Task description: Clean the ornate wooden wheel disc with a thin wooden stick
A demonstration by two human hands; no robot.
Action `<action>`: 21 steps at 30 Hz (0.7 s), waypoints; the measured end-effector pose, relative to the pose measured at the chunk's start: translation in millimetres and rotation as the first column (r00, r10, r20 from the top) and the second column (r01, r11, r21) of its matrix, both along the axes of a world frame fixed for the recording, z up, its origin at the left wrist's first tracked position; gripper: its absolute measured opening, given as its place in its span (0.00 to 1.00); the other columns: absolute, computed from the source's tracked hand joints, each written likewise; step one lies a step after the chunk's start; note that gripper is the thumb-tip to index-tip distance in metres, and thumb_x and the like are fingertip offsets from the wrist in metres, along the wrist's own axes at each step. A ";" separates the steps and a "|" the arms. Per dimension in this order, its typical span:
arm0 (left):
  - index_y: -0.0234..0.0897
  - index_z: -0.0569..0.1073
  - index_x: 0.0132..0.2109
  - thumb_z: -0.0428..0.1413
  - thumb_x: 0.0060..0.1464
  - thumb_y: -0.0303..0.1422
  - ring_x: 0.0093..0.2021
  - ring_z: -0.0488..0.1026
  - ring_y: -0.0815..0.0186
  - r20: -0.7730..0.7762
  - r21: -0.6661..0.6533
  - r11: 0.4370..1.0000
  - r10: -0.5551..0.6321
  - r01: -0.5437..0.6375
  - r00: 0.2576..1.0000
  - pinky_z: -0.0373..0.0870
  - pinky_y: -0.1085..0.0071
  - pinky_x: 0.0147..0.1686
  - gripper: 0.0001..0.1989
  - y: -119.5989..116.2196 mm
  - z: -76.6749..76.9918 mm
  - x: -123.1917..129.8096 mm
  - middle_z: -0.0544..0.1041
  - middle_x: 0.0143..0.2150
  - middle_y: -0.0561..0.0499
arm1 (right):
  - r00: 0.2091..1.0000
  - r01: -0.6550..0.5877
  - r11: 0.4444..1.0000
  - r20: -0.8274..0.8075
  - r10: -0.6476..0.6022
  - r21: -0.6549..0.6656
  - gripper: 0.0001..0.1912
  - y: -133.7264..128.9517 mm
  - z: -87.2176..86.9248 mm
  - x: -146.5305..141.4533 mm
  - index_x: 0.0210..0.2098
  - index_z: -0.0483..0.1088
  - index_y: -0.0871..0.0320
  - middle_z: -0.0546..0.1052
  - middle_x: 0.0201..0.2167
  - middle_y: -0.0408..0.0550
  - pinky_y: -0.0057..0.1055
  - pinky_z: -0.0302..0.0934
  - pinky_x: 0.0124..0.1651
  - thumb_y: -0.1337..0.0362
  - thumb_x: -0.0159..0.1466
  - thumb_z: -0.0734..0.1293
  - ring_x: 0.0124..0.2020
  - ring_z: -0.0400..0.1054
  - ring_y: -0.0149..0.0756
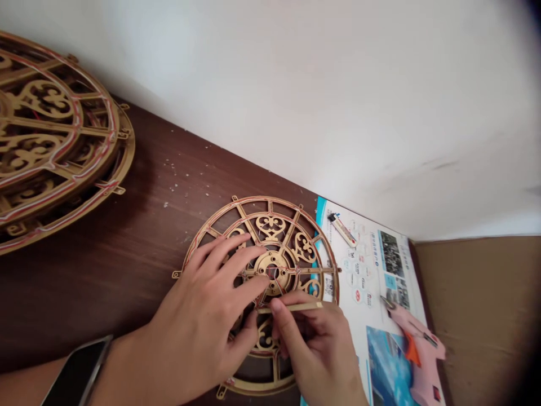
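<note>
A round gold-coloured ornamental frame (270,227) with spokes, scrollwork and red and white wires lies flat on the table. My left hand (207,296) rests across its left side, fingers spread, index fingertip close to the central hub (276,260). The thumb of that hand is near the left tip of a thin pale flat stick (306,307). Between thumb and fingers, my right hand (321,338) pinches this stick over the lower part of the frame, just below the hub. What the stick's tip touches is too small to tell.
Stacked larger gold frames (84,129) with red and white wiring stand at the left. On the right, a printed sheet (342,270) lies under the round frame's edge, bearing a lighter (343,230) and a pink glue gun (422,349). A white wall (321,101) borders the brown table (169,237).
</note>
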State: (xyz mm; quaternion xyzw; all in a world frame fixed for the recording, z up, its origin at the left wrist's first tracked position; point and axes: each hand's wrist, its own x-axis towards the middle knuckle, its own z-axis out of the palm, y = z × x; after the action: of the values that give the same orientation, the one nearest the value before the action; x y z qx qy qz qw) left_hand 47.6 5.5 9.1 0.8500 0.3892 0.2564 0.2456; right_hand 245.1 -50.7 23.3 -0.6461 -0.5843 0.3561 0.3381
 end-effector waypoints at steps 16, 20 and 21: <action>0.46 0.74 0.66 0.59 0.67 0.27 0.77 0.60 0.43 -0.044 0.201 0.973 -0.107 0.113 0.993 0.56 0.38 0.75 0.23 4.1 -19.8 -9.5 0.71 0.75 0.47 | 0.968 -0.058 0.969 -0.252 -0.004 -0.240 0.27 8.3 6.4 3.8 0.27 0.67 0.56 0.69 0.22 0.40 0.25 0.54 0.26 0.51 0.81 0.62 0.22 0.62 0.27; 0.44 0.73 0.68 0.58 0.68 0.25 0.77 0.60 0.44 -0.077 0.200 0.969 -0.134 0.147 0.988 0.56 0.36 0.75 0.24 4.2 -13.7 -10.4 0.72 0.73 0.46 | 0.958 -0.055 0.968 -0.287 -0.019 -0.247 0.28 7.2 3.9 4.7 0.27 0.66 0.56 0.68 0.21 0.39 0.24 0.53 0.25 0.50 0.82 0.62 0.21 0.61 0.26; 0.45 0.73 0.68 0.58 0.69 0.25 0.77 0.60 0.45 -0.077 0.196 0.969 -0.134 0.147 0.988 0.56 0.36 0.76 0.23 4.1 -12.7 -10.7 0.72 0.73 0.46 | 0.952 -0.055 0.965 -0.304 -0.027 -0.256 0.28 6.9 3.5 4.9 0.27 0.66 0.56 0.67 0.20 0.39 0.24 0.53 0.24 0.49 0.82 0.61 0.20 0.61 0.26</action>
State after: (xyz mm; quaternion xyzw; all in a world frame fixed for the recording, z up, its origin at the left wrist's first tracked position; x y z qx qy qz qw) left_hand 36.9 9.6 -3.7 0.9036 0.3076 0.2493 0.1633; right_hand 249.9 -43.7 26.9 -0.6181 -0.4776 0.5279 0.3334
